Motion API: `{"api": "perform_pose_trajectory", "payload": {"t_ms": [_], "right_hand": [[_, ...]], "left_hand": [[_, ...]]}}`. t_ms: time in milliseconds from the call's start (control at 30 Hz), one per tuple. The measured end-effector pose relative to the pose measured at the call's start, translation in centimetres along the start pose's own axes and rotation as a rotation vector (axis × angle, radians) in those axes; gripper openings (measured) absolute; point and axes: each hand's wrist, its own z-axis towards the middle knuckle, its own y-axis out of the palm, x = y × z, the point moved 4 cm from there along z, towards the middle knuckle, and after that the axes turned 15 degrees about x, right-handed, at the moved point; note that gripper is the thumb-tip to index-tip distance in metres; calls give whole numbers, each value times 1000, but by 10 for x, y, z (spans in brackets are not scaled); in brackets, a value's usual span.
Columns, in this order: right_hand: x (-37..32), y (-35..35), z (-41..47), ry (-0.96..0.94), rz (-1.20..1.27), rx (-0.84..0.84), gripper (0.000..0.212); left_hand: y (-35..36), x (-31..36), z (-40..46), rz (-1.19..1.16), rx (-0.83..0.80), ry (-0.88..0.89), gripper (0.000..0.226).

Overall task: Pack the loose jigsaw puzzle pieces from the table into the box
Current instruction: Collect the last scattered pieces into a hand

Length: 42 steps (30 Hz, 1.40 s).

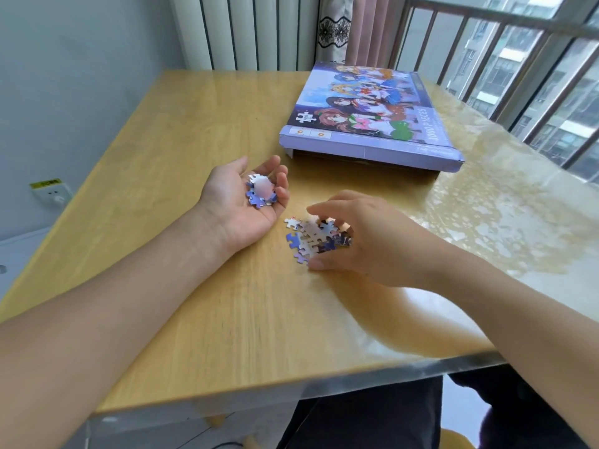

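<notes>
My left hand (241,202) rests palm up on the wooden table (194,303), its fingers cupped around a small stack of purple and white puzzle pieces (261,191). To its right, a loose pile of puzzle pieces (312,239) lies on the table. My right hand (366,241) curls over that pile, thumb and fingertips touching its edges. The purple puzzle box (369,118), printed with cartoon figures, lies flat at the back right of the table, its near end flap slightly raised.
A radiator (246,30) and a curtain stand behind the table. Barred windows (518,76) run along the right side. A wall socket (52,191) is low on the left wall. The table's near edge lies just above my lap.
</notes>
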Motion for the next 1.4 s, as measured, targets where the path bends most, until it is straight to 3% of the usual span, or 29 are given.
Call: {"api": "perform_pose_trajectory", "payload": {"t_ms": [67, 200, 433, 600, 733, 900, 1200, 1400], "right_hand": [[2, -3, 4, 7, -5, -16, 80], [-2, -4, 13, 44, -15, -153, 104], [-12, -8, 33, -15, -39, -201, 42], [-7, -8, 35, -21, 2, -193, 23], [-7, -12, 39, -13, 39, -228, 31], [0, -20, 29, -24, -11, -394, 73], [1, -22, 24, -46, 22, -391, 29], [-4, -25, 25, -48, -4, -395, 29]], "left_hand": [[0, 0, 0, 1, -2, -2, 47], [0, 0, 0, 2, -9, -3, 46], [-1, 3, 0, -13, 8, 6, 46], [-1, 3, 0, -14, 4, 3, 47], [0, 4, -1, -19, 4, 1, 47], [0, 3, -1, -14, 3, 1, 48], [1, 3, -3, -20, -1, -4, 48], [0, 3, -3, -23, 2, -9, 47]]}}
